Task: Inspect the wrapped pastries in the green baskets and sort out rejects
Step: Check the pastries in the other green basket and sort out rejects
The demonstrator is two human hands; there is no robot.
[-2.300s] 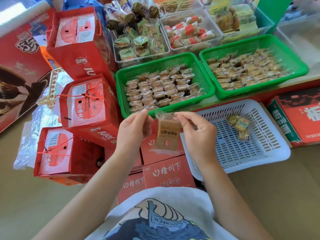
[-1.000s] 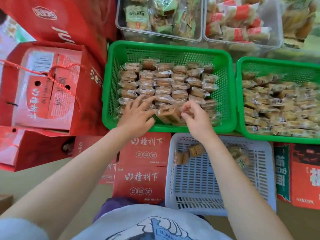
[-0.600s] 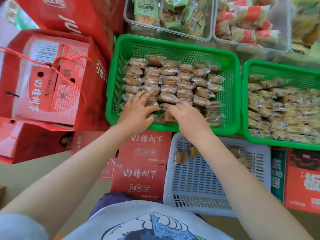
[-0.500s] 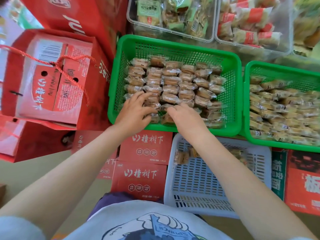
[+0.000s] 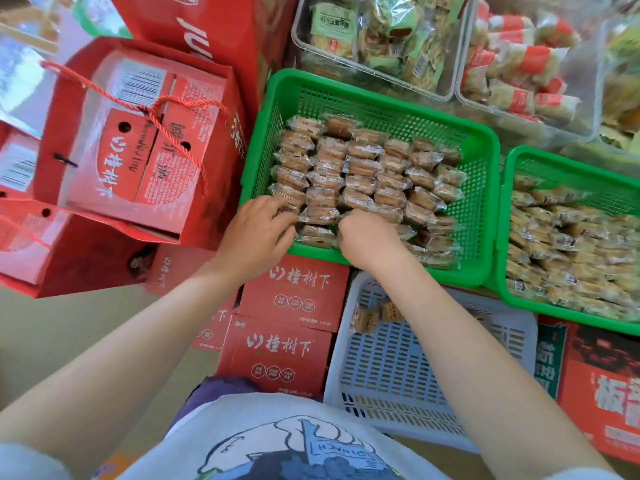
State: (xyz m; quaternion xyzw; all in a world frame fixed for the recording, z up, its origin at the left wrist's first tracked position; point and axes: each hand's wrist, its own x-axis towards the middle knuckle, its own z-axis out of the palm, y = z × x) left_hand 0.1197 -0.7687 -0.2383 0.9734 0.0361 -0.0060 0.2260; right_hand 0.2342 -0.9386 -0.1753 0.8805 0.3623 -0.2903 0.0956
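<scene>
- Two hands reach into the near green basket [image 5: 485, 161], which is full of wrapped pastries [image 5: 360, 168] lined up in rows.
- The left hand [image 5: 256, 230] lies over the basket's front left corner. Its fingers [image 5: 277, 207] are bent down onto the packets there, but I cannot tell if they hold one.
- The right hand [image 5: 367, 233] is just beside it, knuckles up, fingers curled down among the front row (what they have hold of is hidden).
- A second green basket [image 5: 504, 216] sits to the right, touching the first, also piled with packets.
- A white basket [image 5: 388, 375] is in front of both, under the right arm, with a few wrapped pastries [image 5: 367, 317] in its far end.
- Red gift boxes [image 5: 291, 327] lie beside the white basket, and red bags [image 5: 138, 147] stand to the left.
- Clear tubs of snacks [image 5: 381, 36] sit behind the green baskets.
</scene>
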